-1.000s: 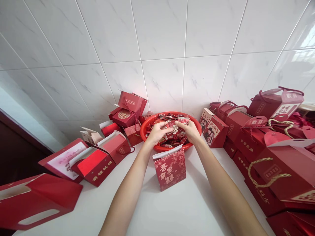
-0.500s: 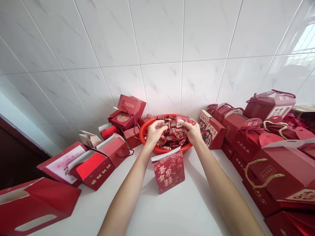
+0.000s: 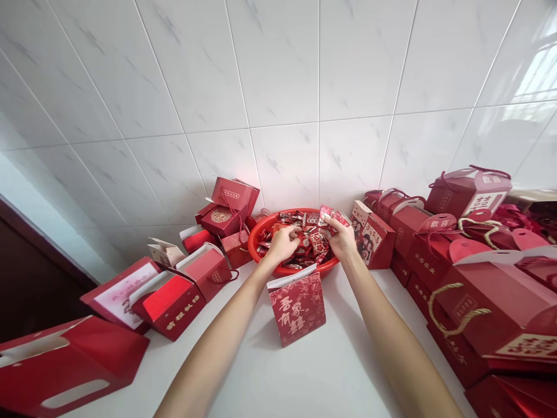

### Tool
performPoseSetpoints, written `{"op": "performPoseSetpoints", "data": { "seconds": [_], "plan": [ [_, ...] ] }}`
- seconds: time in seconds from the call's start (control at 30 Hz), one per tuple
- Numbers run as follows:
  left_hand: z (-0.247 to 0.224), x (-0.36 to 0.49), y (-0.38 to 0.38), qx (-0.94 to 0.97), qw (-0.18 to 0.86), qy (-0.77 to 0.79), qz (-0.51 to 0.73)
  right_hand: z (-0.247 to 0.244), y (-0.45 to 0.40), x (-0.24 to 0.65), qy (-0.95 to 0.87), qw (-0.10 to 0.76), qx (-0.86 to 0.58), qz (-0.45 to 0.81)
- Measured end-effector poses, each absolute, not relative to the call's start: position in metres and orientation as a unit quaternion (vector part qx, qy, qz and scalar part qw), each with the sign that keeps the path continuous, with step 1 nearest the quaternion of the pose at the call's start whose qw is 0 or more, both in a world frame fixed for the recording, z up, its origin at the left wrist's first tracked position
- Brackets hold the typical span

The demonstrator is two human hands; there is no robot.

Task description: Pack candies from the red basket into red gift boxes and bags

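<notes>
A red basin (image 3: 256,247) full of small red wrapped packets (image 3: 319,242) stands against the wall. Over its left part is my left hand (image 3: 285,242), fingers curled down among the packets; whatever they pinch is hidden. My right hand (image 3: 343,238) holds red printed packets (image 3: 331,216) between thumb and fingers above the basin's right rim. Upright in front of the basin stands a red floral box (image 3: 298,307) with pale lettering, its white-lined top open. Neither hand touches it.
Red gift boxes (image 3: 178,310) line the left side of the white table (image 3: 278,377). More boxes (image 3: 483,296), some with rope handles, are stacked along the right. A box with printed figures (image 3: 369,235) stands right of the basin. Behind is a tiled wall (image 3: 282,69).
My left hand has lowered into the packets and its fingers have curled. The right hand keeps its packets, now tilted more upright. The view has shifted slightly.
</notes>
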State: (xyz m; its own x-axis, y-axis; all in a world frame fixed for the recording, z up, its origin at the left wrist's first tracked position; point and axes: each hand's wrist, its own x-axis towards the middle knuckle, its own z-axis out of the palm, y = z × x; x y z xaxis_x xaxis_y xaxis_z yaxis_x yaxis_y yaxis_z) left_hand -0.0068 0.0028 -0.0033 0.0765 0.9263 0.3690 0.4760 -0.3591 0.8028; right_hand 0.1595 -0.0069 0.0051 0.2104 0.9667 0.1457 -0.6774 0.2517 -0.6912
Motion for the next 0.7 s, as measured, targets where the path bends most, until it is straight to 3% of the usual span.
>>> {"op": "performPoseSetpoints", "data": {
  "seconds": [0.37,0.53,0.7],
  "plan": [
    [-0.002,-0.013,0.001,0.603,0.373,0.497,0.501,0.009,-0.011,0.161,-0.278,0.71,-0.23,0.605],
    [0.008,-0.012,-0.01,0.505,0.492,0.389,0.593,0.01,-0.008,0.162,-0.278,0.69,-0.226,0.629],
    [0.013,-0.02,-0.028,0.507,0.445,0.315,0.668,0.011,-0.007,0.166,-0.315,0.663,-0.235,0.637]
  ]
}}
